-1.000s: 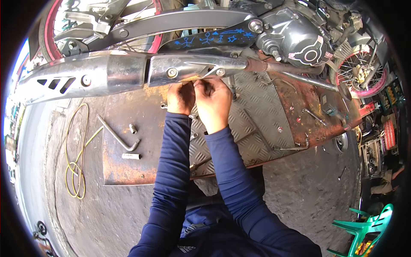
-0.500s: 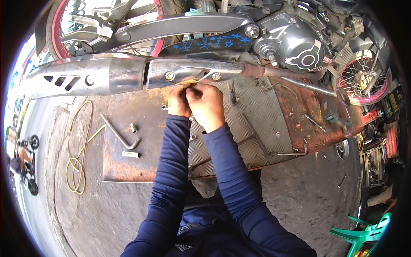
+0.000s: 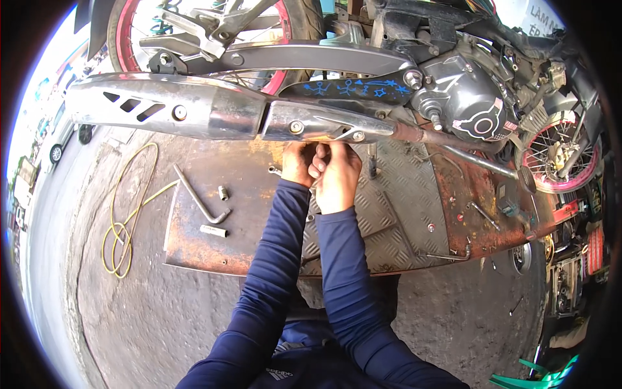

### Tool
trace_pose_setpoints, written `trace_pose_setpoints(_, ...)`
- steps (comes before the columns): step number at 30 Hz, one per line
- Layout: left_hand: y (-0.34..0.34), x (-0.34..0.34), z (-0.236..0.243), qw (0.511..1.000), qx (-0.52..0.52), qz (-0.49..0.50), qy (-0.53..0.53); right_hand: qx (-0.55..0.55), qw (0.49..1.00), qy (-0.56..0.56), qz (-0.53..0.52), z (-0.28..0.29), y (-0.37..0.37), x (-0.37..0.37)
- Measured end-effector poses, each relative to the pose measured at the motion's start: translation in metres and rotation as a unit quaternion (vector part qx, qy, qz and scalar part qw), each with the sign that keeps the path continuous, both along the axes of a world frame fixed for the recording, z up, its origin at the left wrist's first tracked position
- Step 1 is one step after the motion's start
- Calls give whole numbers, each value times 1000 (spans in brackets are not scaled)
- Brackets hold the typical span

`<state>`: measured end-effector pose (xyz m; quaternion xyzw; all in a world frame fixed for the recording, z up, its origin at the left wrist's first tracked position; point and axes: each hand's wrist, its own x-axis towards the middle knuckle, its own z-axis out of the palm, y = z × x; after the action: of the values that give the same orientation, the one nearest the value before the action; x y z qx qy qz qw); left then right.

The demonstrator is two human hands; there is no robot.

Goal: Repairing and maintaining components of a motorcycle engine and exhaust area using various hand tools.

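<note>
My left hand [image 3: 297, 165] is curled under the lower edge of the chrome exhaust's front section [image 3: 321, 120]. Beside it, my right hand [image 3: 338, 178] reaches up to the same edge, fingers bent and partly tucked beneath; whatever they grip is hidden. The muffler [image 3: 162, 107] stretches leftward, and a rusty pipe [image 3: 421, 136] joins toward the grey engine cover [image 3: 470, 107]. A short ribbed metal post [image 3: 372, 161] stands right of my hands. On the worn metal platform [image 3: 194, 249] lie an L-shaped wrench [image 3: 193, 191], a small socket [image 3: 223, 193] and a pale tube [image 3: 214, 231].
A motorcycle fills the top, with pink-rimmed wheels [image 3: 562, 155]. More tools [image 3: 483, 216] and small bolts lie on the platform's right. A yellow hose [image 3: 123, 227] loops on the ground at left. A car [image 3: 65, 139] shows on the road; a green chair [image 3: 531, 376] is lower right.
The view has shifted, so the motorcycle sits further right. My hands remain under the exhaust, with the right fingers repositioned. A motorbike seen at the left half a second ago is gone; a car shows.
</note>
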<state>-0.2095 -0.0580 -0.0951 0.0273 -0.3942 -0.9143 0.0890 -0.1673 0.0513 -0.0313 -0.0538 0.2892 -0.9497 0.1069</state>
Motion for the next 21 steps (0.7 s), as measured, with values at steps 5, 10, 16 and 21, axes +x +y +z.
trace_pose_setpoints(5, -10, 14, 12, 984, 46, -168, 39, -101, 981, -53, 158, -3, 18, -1)
trace_pose_setpoints(10, 11, 18, 20, 995, 55, -55, 64, -358, 907, -74, 210, -15, 4, -10)
trace_pose_setpoints(16, 2, -6, 5, 997, 27, -74, -27, -286, 944, -12, 161, -13, -1, -3)
trace_pose_setpoints(21, 21, -17, 4, 984, 146, -85, -65, 57, 993, -9, -106, 4, -5, 1)
